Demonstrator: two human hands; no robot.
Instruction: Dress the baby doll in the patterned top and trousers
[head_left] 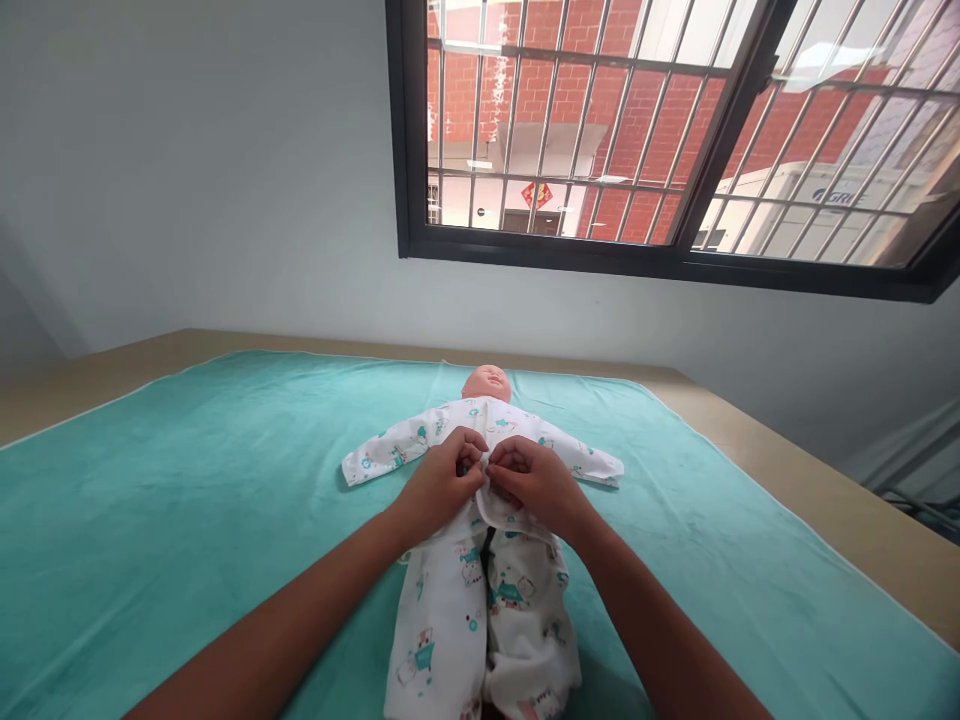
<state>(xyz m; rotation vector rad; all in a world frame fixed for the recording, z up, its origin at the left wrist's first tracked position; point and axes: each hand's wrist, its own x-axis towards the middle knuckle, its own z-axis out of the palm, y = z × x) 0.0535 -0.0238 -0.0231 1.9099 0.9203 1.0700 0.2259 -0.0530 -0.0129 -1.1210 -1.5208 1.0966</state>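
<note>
A baby doll (487, 381) lies on its back, head away from me, dressed in a white printed baby jacket (401, 446) with both sleeves spread out. White printed baby trousers (442, 620) cover its legs. Over the middle of the chest, my left hand (454, 470) pinches the front edge of the jacket. Close beside it, my right hand (531, 475) pinches the opposite side of the same front opening, fingertips nearly touching those of the left. Whatever fastener lies between the fingertips is hidden.
A turquoise cloth (225, 480) covers most of the wooden table (750, 430). Behind stands a grey wall (210, 160) with a dark-framed, barred window (555, 255) at upper right. Some dark cables (926, 512) show at the right edge.
</note>
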